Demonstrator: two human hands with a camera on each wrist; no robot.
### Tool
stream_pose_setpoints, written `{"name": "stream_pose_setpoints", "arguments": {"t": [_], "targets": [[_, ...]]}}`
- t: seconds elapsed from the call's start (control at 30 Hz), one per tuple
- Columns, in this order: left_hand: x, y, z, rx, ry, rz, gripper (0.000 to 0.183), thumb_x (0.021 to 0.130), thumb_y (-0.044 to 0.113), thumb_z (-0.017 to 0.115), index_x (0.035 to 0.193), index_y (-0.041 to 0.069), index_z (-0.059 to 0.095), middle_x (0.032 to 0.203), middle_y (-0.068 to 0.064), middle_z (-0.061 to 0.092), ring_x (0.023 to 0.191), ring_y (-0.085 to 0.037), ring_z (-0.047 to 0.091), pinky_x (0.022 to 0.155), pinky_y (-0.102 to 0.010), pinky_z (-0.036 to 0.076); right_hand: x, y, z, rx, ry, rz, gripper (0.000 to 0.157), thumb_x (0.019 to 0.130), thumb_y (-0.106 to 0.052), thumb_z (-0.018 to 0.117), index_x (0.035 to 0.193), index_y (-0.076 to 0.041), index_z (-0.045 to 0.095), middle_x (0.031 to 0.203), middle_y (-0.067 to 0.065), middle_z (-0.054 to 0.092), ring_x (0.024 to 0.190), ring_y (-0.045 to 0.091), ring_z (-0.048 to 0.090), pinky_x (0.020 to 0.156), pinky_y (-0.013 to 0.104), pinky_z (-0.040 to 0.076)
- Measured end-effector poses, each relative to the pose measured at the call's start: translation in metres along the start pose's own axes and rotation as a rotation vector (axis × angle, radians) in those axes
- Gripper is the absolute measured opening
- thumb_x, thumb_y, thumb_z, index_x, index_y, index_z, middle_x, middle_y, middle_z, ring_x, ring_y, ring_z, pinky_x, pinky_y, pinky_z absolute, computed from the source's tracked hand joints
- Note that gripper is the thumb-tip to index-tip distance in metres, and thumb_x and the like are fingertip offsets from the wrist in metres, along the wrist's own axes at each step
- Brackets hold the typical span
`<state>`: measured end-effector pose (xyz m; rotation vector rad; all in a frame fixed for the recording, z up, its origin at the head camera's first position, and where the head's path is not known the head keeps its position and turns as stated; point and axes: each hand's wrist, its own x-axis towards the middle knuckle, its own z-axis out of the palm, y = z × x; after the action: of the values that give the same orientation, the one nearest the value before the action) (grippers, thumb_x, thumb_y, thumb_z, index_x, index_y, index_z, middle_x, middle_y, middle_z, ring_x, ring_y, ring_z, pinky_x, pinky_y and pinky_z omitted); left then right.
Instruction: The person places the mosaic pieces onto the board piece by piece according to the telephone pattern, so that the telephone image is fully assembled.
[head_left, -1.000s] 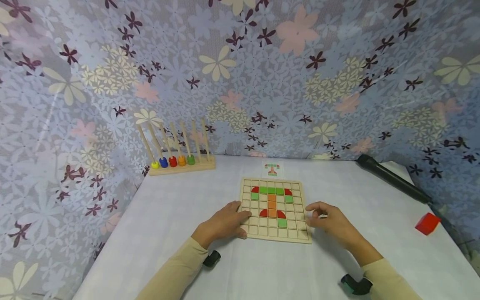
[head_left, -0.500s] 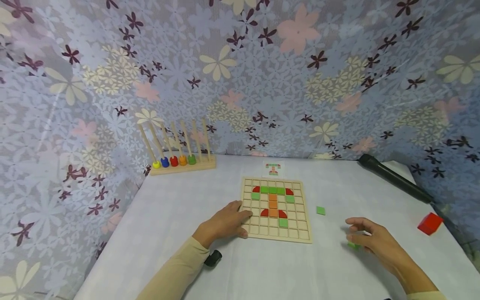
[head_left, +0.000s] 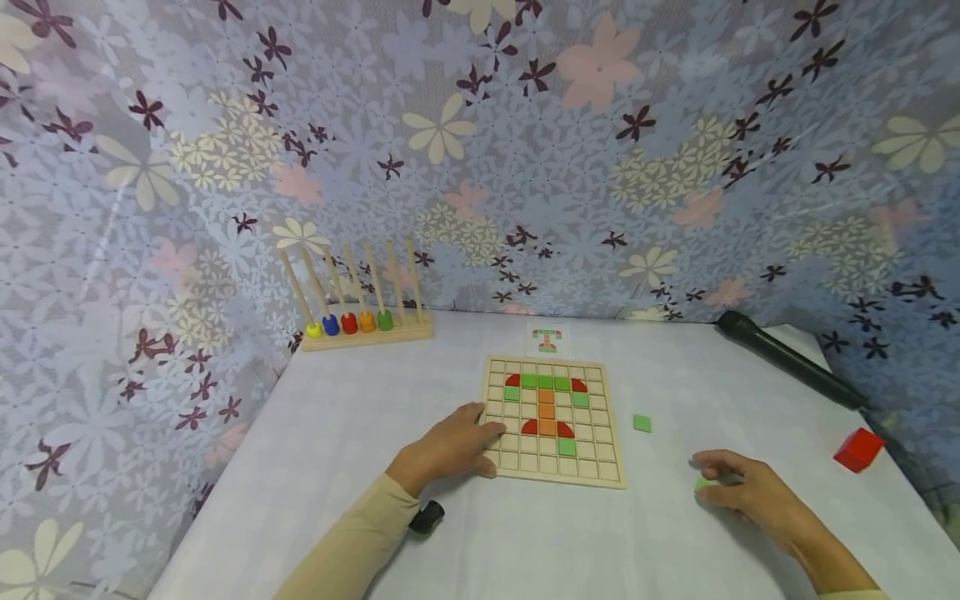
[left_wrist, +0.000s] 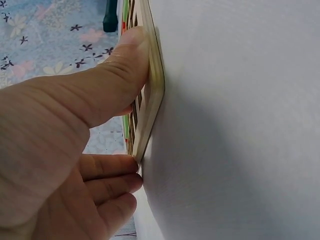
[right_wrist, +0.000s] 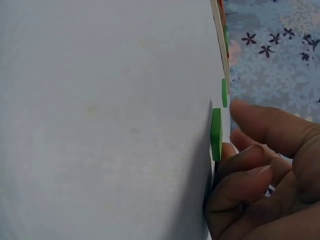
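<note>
A square wooden grid board [head_left: 525,460] lies flat on the table, with green, orange and red pieces set in its cells. My left hand [head_left: 450,446] rests at its left edge, one finger over the cells and the thumb [left_wrist: 127,57] at the near left corner. To the right of the board, my right hand [head_left: 750,492] is over a green square tile [right_wrist: 216,135], thumb and fingers spread around it without pinching. That tile shows partly between thumb and index finger in the head view. A second green tile [head_left: 642,423] lies between board and hand.
Behind the board lies a small pattern card [head_left: 558,343]. A bead rack [head_left: 405,332] with upright pegs stands back left. At the right are a long black cylindrical object [head_left: 795,362] and a red block [head_left: 858,450]. A flowered cloth [head_left: 525,167] hangs behind the table.
My right hand has moved right, away from the board's right edge, to the nearer green tile, then shifted slightly down over it. My left hand has stayed on the board.
</note>
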<state>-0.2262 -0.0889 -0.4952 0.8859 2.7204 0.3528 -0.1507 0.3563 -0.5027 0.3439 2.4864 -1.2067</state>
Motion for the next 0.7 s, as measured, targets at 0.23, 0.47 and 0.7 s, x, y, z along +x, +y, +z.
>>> {"name": "stream_pose_setpoints", "arguments": {"t": [0.23,0.47,0.7], "targets": [[0.0008,-0.0006,0.0011,-0.001,-0.008,-0.004,0.072,0.083,0.044,0.080,0.147,0.020,0.056,0.158,-0.021,0.038,0.147,-0.035,0.037,0.119,-0.045,0.035,0.0000,-0.0029,0.0032,-0.084,-0.011,-0.047,0.058,0.082,-0.019,0.083,0.132,0.001,0.062,0.117,0.015,0.062,0.096,0.025,0.053,0.068,0.035,0.050],[0.0010,-0.0018,0.0029,-0.010,-0.016,-0.008,0.072,0.083,0.044,0.079,0.148,0.021,0.055,0.159,-0.020,0.037,0.148,-0.035,0.035,0.119,-0.046,0.035,-0.0022,-0.0050,0.0066,-0.168,-0.015,-0.095,0.044,0.083,-0.019,0.082,0.120,0.000,0.068,0.107,0.008,0.063,0.097,0.022,0.053,0.074,0.031,0.049],[-0.0005,0.0005,-0.0006,-0.009,-0.010,-0.005,0.072,0.083,0.044,0.079,0.147,0.021,0.055,0.158,-0.021,0.038,0.147,-0.036,0.036,0.118,-0.047,0.036,-0.0054,-0.0052,0.0090,-0.250,0.005,-0.164,0.034,0.084,-0.025,0.082,0.107,-0.005,0.068,0.095,0.004,0.060,0.089,0.019,0.052,0.071,0.031,0.047]]}}
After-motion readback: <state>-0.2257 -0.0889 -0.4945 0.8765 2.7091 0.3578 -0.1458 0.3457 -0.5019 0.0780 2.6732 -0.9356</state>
